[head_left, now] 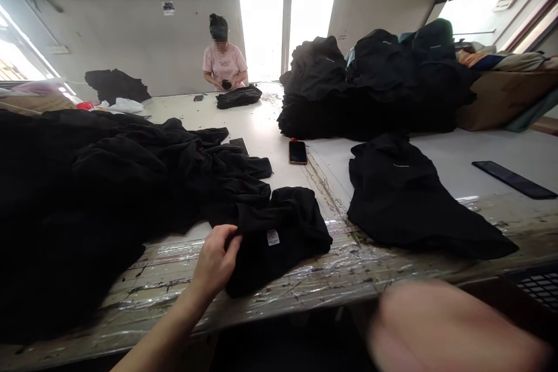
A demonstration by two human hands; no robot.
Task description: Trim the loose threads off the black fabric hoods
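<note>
The labelled black garment (288, 221) lies rumpled near our worktop (261, 128) edge, so we judge its handling unfinished. Against it on the left, a loose black heap (108, 186) suggests we have plenty left; the flatter black pile (405, 197) to its right may be done. Our left hand (220, 253) pinches the garment's edge between thumb and fingers, forearm slanting up; our right hand (453, 325) blurs, apart from cloth, its grip impossible to tell.

Bare left hand (217, 258) extended, curled fingers (224, 231) and thumb (234, 248) pinching, bare left forearm (168, 325) slanting up from bottom edge; bare right hand (453, 328) low, blurred, finger pose unclear.
</note>
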